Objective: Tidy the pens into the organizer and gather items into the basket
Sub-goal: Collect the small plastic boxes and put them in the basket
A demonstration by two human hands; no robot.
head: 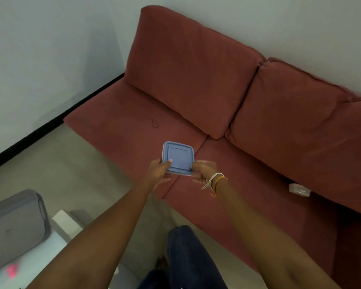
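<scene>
One square blue plastic lid, two dusty-red sofa back cushions, one small clear plastic container, one grey case

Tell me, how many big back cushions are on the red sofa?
2. One back cushion leans against the wall on the left; the other back cushion leans beside it on the right, running out of view, so more could be hidden.

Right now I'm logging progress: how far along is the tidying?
Nothing looks finished. In hand: both hands, left hand and right hand, grip a blue lid above the sofa. Left: a small clear container lies there. No basket or organizer shows.
</scene>
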